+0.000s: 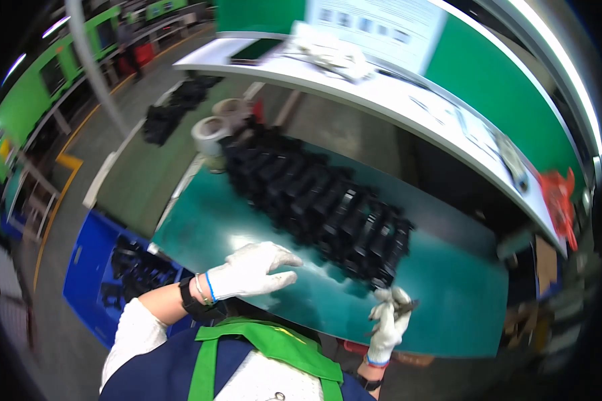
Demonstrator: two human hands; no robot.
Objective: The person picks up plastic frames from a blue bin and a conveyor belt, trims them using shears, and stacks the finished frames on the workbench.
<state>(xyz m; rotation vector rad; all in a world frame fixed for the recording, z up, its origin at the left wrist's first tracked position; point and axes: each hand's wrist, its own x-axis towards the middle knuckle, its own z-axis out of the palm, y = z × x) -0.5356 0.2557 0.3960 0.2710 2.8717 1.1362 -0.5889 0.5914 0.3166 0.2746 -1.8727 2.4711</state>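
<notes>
A long row of black plastic parts [314,194], packed side by side, runs slantwise across the green tabletop [455,294]. My left hand [251,269], in a white glove, hovers near the front side of the row with thumb and fingers apart and nothing in it. At the row's near right end is my gloved right hand [390,319], its fingers curled round a small dark pointed thing [408,307]. That thing is blurred and mostly hidden by the fingers. Whether this hand also touches the last black part, I cannot tell.
A blue bin [87,287] with more black parts stands at the left. Rolls of tape [211,130] sit at the row's far end, beside a green conveyor belt [147,170]. A white shelf [394,97] with a phone [257,51] and a red bag [558,200] overhangs the back.
</notes>
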